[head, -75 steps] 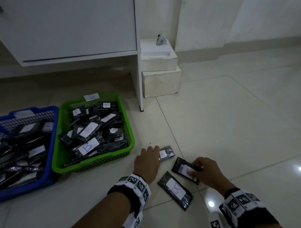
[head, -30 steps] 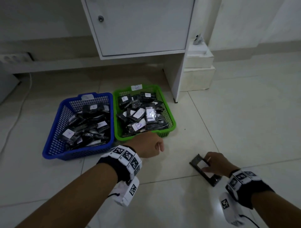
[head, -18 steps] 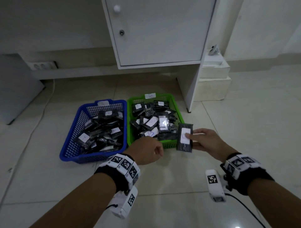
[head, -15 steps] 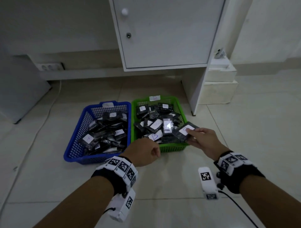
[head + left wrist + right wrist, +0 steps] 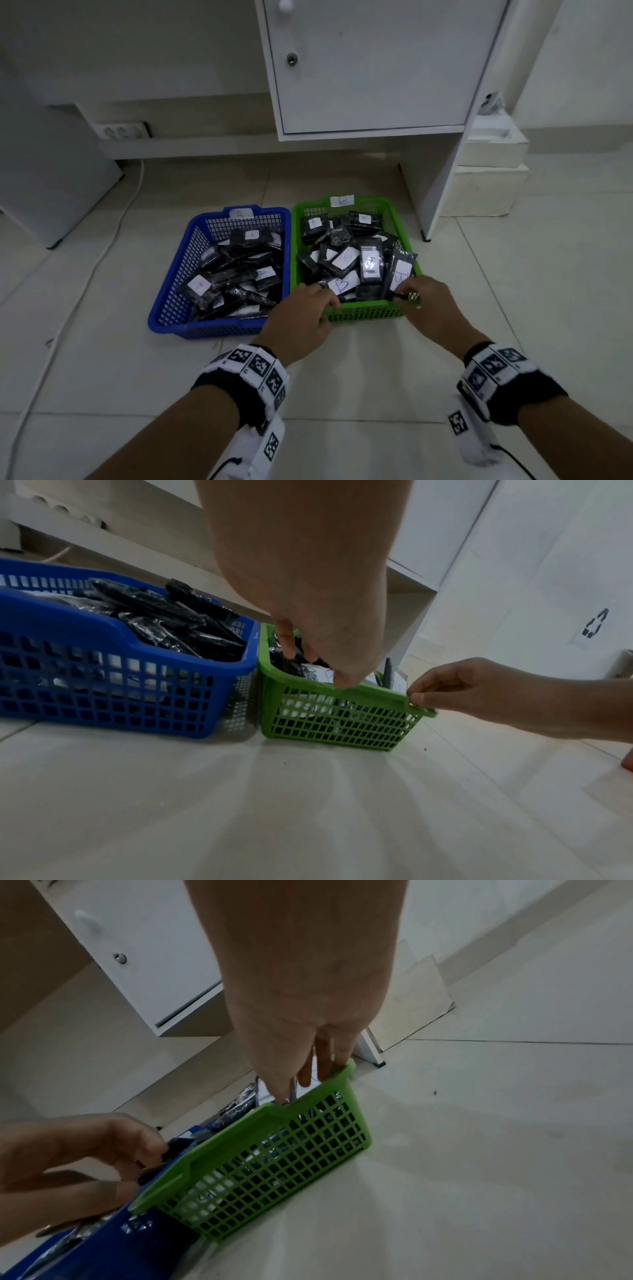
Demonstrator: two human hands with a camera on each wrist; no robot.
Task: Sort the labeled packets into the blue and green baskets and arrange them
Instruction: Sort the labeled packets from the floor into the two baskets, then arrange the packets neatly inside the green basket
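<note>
Baskets: two, blue basket (image 5: 171, 310) on the left, green basket (image 5: 363, 313) touching its right side, both on the tiled floor (image 5: 513, 308). Both hold heaps of black packets with white labels; I can't get an exact count, they overlap too much. In the green one I read "B" on at least three labels. One paper tag sits on each basket's far rim.

My right hand (image 5: 430, 308) is at the green basket's near right corner, pinching the lower edge of one labeled packet (image 5: 399, 274) that stands tilted inside that corner. Thumb and fingers are closed on it; the right wrist view shows the fingertips just over the rim.

My left hand (image 5: 301, 318) is over the green basket's near left corner, fingers curled down, tips among the packets near a "B" packet (image 5: 342, 284). Whether it grips one I cannot tell.

Behind the baskets: one white cabinet (image 5: 370, 68) with one lock and one knob, two stacked white boxes (image 5: 489, 171) to its right, one power strip (image 5: 123, 131) with a cable on the left.
</note>
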